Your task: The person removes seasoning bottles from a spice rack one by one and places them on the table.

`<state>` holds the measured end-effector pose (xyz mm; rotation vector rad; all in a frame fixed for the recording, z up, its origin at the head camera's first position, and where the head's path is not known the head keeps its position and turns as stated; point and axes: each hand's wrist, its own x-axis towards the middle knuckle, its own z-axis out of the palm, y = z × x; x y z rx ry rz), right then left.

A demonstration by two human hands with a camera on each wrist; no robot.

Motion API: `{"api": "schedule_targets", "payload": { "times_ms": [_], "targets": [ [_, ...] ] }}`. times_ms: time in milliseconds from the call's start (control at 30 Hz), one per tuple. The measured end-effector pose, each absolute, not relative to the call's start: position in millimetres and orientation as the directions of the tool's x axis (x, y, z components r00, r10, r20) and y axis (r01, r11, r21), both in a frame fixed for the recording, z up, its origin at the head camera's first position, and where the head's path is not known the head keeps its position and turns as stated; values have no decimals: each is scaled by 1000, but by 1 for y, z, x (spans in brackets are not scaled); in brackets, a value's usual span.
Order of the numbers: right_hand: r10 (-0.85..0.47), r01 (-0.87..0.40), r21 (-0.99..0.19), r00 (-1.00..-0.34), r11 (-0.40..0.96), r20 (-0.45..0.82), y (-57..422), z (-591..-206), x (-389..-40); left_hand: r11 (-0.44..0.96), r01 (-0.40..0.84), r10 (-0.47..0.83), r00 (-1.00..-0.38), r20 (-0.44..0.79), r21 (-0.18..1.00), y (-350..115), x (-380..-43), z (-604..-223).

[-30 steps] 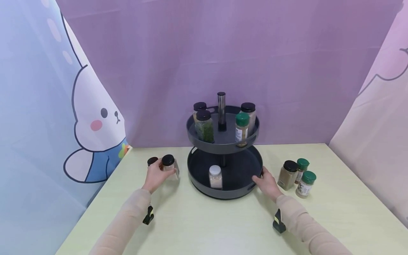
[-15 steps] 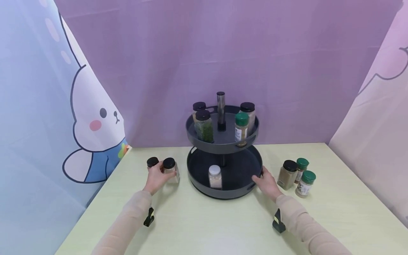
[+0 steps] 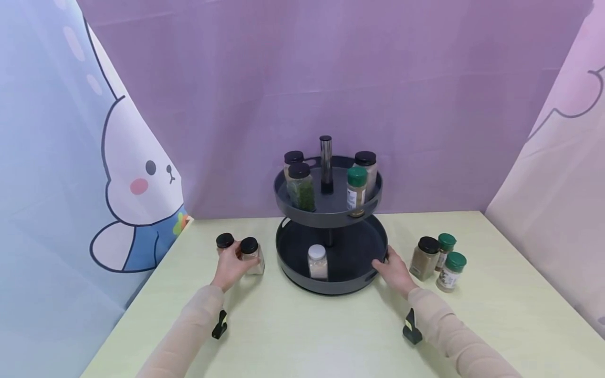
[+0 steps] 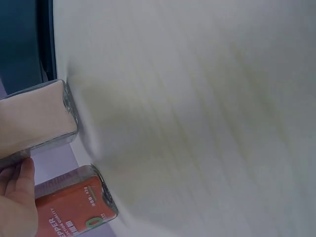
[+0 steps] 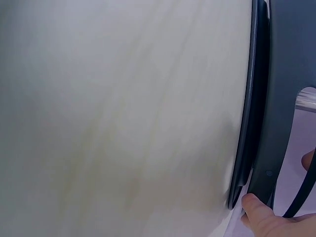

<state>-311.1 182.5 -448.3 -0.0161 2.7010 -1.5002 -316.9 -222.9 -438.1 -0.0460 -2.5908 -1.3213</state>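
My left hand [image 3: 231, 268] grips a square, black-lidded spice jar [image 3: 253, 260] with pale contents, between thumb and fingers. In the left wrist view this pale-filled jar [image 4: 37, 118] has its base right at the table. A second black-lidded jar [image 3: 225, 241], partly hidden by that hand, stands close behind it; its red label [image 4: 79, 207] shows in the left wrist view. My right hand [image 3: 397, 273] holds the right rim of the lower tray on a dark two-tier turntable [image 3: 331, 287], near a cut-out handle. A white-lidded jar [image 3: 318, 263] stands in that lower tray.
On the upper tray [image 3: 326, 219] stand several jars, including a green herb jar [image 3: 304, 191] and a green-lidded one [image 3: 356, 194]. Right of the turntable are a black-lidded jar [image 3: 424, 258] and two green-lidded jars [image 3: 449, 275]. A purple cloth [image 3: 425, 105] hangs behind.
My left hand has lowered the pale-filled jar a little toward the table, and it now looks more upright. The right hand keeps its hold on the tray rim.
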Motion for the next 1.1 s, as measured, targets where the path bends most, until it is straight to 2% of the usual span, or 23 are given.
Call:
{"api": "schedule_targets", "payload": {
  "times_ms": [1100],
  "targets": [
    [-42,8,-855,-998,519,-35,183,-447,-311,583,89,-95,-980,177,807,-222,-320,-442]
  ]
}}
